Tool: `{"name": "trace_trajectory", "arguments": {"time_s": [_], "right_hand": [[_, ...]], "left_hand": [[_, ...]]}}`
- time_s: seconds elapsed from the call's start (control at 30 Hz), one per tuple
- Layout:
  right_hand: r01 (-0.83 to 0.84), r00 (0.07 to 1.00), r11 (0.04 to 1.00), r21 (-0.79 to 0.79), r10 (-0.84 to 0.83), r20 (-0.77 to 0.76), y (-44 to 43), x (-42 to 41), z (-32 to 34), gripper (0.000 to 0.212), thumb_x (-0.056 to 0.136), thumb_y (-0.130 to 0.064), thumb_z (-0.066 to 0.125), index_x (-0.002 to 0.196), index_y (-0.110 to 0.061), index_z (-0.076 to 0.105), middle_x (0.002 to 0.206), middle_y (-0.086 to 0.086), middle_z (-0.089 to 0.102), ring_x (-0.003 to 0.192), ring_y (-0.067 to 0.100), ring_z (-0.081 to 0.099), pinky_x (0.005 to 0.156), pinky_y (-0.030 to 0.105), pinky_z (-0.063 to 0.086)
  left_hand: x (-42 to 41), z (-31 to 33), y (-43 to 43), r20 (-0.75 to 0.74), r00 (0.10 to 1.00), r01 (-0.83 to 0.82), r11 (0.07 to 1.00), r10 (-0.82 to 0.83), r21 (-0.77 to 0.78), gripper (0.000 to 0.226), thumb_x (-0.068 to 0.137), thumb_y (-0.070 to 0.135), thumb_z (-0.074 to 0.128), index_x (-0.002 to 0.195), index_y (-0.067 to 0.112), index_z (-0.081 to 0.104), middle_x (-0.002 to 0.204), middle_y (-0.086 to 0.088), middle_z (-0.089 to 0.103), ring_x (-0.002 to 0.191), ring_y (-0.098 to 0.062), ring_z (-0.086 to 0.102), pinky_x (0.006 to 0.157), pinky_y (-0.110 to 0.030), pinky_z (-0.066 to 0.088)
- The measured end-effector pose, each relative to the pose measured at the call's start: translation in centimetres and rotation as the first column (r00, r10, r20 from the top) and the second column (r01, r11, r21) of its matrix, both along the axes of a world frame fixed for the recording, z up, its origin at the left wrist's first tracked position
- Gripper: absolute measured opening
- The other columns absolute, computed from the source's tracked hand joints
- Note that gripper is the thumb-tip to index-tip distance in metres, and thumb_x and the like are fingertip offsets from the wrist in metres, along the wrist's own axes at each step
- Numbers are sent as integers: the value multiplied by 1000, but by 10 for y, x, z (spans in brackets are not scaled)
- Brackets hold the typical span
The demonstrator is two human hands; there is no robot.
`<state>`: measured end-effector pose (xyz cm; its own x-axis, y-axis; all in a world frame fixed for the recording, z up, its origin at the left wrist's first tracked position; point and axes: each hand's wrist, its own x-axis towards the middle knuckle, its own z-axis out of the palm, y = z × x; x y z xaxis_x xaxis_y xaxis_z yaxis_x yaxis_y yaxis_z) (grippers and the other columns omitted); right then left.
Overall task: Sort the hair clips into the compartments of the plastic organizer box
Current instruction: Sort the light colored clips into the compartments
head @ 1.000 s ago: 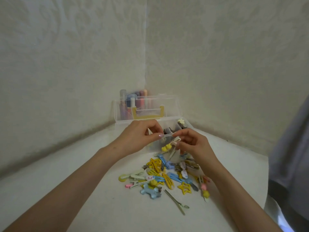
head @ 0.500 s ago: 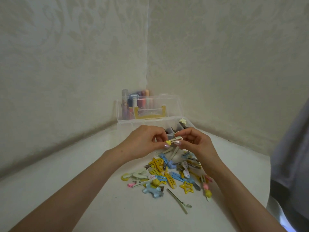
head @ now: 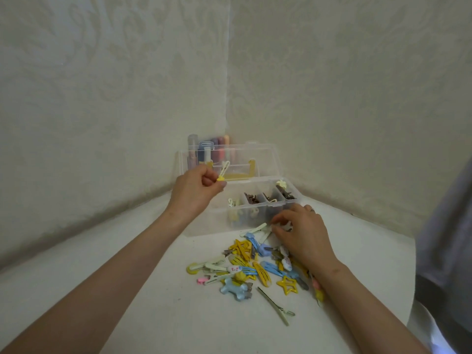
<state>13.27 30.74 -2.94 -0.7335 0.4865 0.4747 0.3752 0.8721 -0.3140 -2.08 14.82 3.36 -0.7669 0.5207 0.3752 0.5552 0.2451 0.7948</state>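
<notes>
A small cream clip with a yellow end [head: 222, 172] is pinched between the thumb and the bent fingers of the left hand [head: 194, 194], and its long axis is held nearly upright, the yellow end down. Just below these fingers and a little to their right is seen the compartment with pale clips [head: 235, 202] of the organizer box [head: 209, 226], so only a short lowering is judged to be needed. The right hand [head: 305, 235] is laid with curled fingers on the clip pile [head: 255, 269], just beside the box's near wall; whether something is gripped there cannot be told.
</notes>
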Motion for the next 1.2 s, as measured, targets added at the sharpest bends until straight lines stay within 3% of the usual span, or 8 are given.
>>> {"name": "trace_trajectory", "arguments": {"time_s": [0.17, 0.33, 0.5, 0.63, 0.8, 1.03, 1.2], "right_hand": [[-28, 999, 999, 31, 27, 43, -2, 0, 0, 13, 84, -39, 61, 93, -33, 69, 88, -5, 59, 88, 17, 48, 72, 29, 28], [-39, 991, 999, 20, 36, 127, -3, 0, 2, 18, 84, -35, 59, 101, -35, 65, 93, -6, 56, 95, 16, 47, 73, 27, 22], [-43, 988, 999, 10, 41, 151, -2, 1, 3, 18, 86, -32, 57, 102, -35, 64, 96, -7, 55, 97, 15, 47, 74, 28, 26], [-43, 991, 999, -6, 43, 125, -2, 2, 2, 14, 86, -29, 57, 96, -33, 65, 92, -8, 53, 94, 16, 48, 73, 27, 27], [-21, 993, 999, -36, 25, 116, -2, 2, 2, 19, 83, -37, 62, 101, -32, 61, 100, -7, 58, 99, 16, 49, 76, 27, 29], [146, 978, 988, -46, -137, 158, -4, 5, 4, 42, 76, -57, 63, 103, -26, 53, 104, -5, 56, 104, 19, 47, 82, 33, 32], [147, 972, 986, -82, -129, 198, -4, 6, 5, 44, 76, -59, 62, 103, -26, 54, 104, -3, 54, 105, 20, 46, 82, 32, 31]], "left_hand": [[5, 2, 1, 115, 992, 38, 996, -48, 82, 14, 83, 13, 67, 83, 14, 53, 78, 1, 60, 70, -18, 65, 73, -31, 56], [9, 3, 3, 185, 974, 96, 982, -127, 165, 44, 82, 7, 66, 117, 17, 40, 80, -3, 59, 68, -22, 67, 70, -31, 57], [15, 0, 4, 101, 982, 152, 984, -161, 97, 39, 82, 12, 67, 116, 19, 51, 83, -6, 64, 71, -20, 69, 67, -28, 58], [11, -4, 10, -54, 994, 95, 995, -97, -29, 35, 80, 25, 69, 111, 26, 53, 86, -1, 68, 79, -14, 61, 77, -33, 49], [5, -8, 13, -182, 980, 54, 989, -79, -136, 42, 83, 28, 65, 123, 25, 51, 103, 5, 61, 82, -12, 57, 77, -30, 46], [0, -4, 10, -224, 974, 4, 995, -27, -100, 17, 87, 21, 60, 104, 18, 60, 102, 7, 60, 78, -10, 54, 75, -26, 43], [3, -2, 9, -269, 962, 10, 994, -40, -110, 14, 88, 20, 58, 102, 19, 60, 102, 9, 59, 79, -8, 53, 74, -23, 40]]}}
